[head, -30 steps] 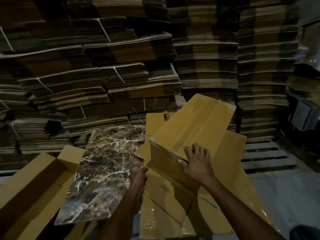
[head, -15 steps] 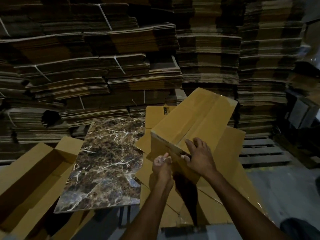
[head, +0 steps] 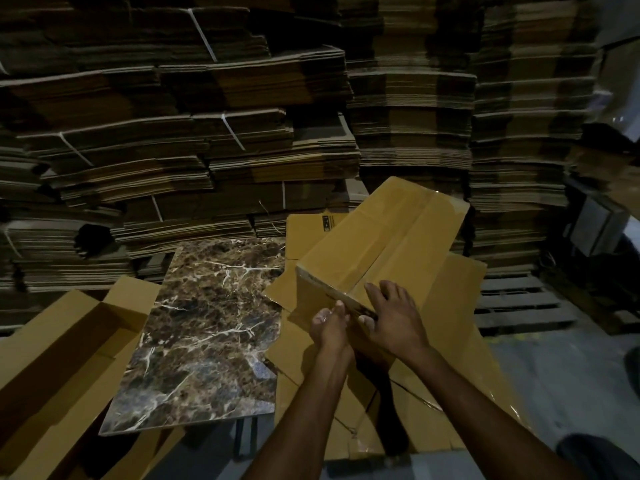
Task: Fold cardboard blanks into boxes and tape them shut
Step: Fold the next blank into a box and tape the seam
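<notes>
A long folded cardboard box [head: 349, 251] lies tilted on flat blanks [head: 460, 327], its near end towards me. Glossy clear tape [head: 401, 240] runs along its top seam. My right hand [head: 394, 318] grips the near end's top edge, with the fingers spread on the top face and the thumb on the end face. My left hand [head: 329, 329] is just left of it, with its fingers pressed against the end face at the taped edge. I cannot see whether it holds anything.
A brown marble-patterned slab [head: 207, 323] lies to the left of the box. An open long box [head: 52, 358] sits at far left. Tall stacks of bundled flat cardboard [head: 207, 133] wall the back. A wooden pallet [head: 512, 303] is at right.
My left hand rose from below the slab's edge to the box's near end and now presses on it. My right hand stayed on the end's top edge.
</notes>
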A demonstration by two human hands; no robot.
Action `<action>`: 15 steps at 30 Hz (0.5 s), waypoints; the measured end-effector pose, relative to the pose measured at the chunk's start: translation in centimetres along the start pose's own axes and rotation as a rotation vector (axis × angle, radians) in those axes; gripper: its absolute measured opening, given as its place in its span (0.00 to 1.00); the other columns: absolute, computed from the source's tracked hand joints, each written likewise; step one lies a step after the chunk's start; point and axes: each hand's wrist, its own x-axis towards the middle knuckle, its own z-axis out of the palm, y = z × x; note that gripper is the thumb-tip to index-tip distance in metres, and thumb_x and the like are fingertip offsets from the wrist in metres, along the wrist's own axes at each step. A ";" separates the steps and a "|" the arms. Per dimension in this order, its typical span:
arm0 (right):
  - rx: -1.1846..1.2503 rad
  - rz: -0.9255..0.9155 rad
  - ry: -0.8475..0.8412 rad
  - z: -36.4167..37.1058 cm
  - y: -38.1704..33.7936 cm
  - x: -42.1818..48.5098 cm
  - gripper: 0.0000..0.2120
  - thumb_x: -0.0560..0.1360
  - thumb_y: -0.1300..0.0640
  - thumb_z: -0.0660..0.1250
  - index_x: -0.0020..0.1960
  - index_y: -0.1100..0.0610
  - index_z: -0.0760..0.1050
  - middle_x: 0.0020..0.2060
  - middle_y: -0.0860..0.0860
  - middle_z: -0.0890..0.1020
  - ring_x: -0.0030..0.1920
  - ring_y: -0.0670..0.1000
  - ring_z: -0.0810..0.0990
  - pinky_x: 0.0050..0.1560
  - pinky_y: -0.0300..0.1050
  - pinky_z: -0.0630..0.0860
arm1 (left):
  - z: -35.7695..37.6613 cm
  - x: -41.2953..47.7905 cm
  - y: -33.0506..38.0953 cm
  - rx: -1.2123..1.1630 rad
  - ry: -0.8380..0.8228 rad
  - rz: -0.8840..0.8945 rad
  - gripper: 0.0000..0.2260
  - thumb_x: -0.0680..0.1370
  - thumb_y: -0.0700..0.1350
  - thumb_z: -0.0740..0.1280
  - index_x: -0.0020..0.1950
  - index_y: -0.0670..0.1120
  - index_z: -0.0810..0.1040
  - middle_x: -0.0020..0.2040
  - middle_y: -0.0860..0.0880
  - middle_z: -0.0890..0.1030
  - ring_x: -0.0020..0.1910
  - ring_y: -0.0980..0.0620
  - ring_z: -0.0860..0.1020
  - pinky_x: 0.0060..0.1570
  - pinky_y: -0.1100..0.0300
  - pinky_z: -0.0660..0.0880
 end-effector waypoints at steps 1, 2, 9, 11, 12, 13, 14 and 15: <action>0.001 -0.003 -0.003 0.0 0.0 0.0 0.30 0.77 0.43 0.67 0.75 0.50 0.61 0.68 0.55 0.66 0.68 0.58 0.66 0.69 0.53 0.67 | 0.0 -0.1 0.1 0.020 -0.007 -0.023 0.10 0.81 0.40 0.70 0.59 0.37 0.77 0.50 0.41 0.82 0.38 0.50 0.78 0.31 0.60 0.74; 0.004 -0.006 -0.005 0.0 0.0 0.1 0.30 0.77 0.43 0.66 0.75 0.50 0.61 0.68 0.55 0.66 0.68 0.58 0.65 0.69 0.53 0.67 | 0.1 0.1 0.1 0.036 -0.010 -0.021 0.07 0.81 0.40 0.69 0.56 0.38 0.77 0.50 0.41 0.82 0.39 0.50 0.78 0.34 0.59 0.74; -0.016 0.007 0.023 0.3 -0.6 0.0 0.31 0.75 0.44 0.67 0.74 0.51 0.62 0.64 0.55 0.68 0.66 0.58 0.68 0.70 0.54 0.67 | -1.9 -1.8 2.1 0.262 -0.140 0.144 0.04 0.81 0.36 0.63 0.48 0.42 0.70 0.39 0.47 0.75 0.37 0.50 0.74 0.29 0.64 0.72; -0.028 0.014 0.039 0.4 -0.7 0.0 0.30 0.74 0.44 0.66 0.73 0.51 0.62 0.63 0.55 0.69 0.65 0.58 0.68 0.69 0.54 0.68 | -3.3 -2.4 3.3 0.287 -0.183 0.197 0.03 0.82 0.36 0.64 0.49 0.42 0.72 0.41 0.47 0.77 0.41 0.48 0.76 0.37 0.59 0.73; -0.038 0.015 0.049 0.5 -0.8 0.1 0.30 0.74 0.44 0.66 0.73 0.51 0.63 0.63 0.55 0.70 0.64 0.58 0.68 0.69 0.54 0.68 | -4.0 -2.8 4.1 0.300 -0.206 0.231 0.03 0.82 0.36 0.64 0.49 0.42 0.73 0.41 0.46 0.77 0.40 0.49 0.76 0.38 0.59 0.73; -0.050 0.016 0.057 0.7 -0.9 0.1 0.29 0.74 0.43 0.65 0.72 0.51 0.63 0.62 0.56 0.70 0.64 0.58 0.68 0.68 0.55 0.68 | -4.5 -3.5 5.0 0.303 -0.231 0.274 0.03 0.82 0.36 0.64 0.50 0.42 0.73 0.42 0.46 0.77 0.39 0.50 0.76 0.38 0.59 0.73; -0.063 0.017 0.062 0.7 -1.1 0.1 0.29 0.75 0.43 0.64 0.72 0.52 0.63 0.62 0.57 0.70 0.64 0.59 0.69 0.68 0.55 0.68 | -4.9 -4.2 6.0 0.298 -0.267 0.333 0.03 0.81 0.35 0.64 0.51 0.42 0.73 0.42 0.46 0.77 0.39 0.52 0.76 0.38 0.60 0.74; -0.079 0.019 0.058 0.6 -1.3 0.2 0.29 0.75 0.43 0.64 0.72 0.52 0.62 0.63 0.58 0.70 0.65 0.61 0.69 0.69 0.56 0.67 | -5.0 -5.1 7.2 0.292 -0.313 0.401 0.04 0.81 0.34 0.64 0.51 0.42 0.73 0.41 0.47 0.77 0.38 0.53 0.76 0.37 0.61 0.75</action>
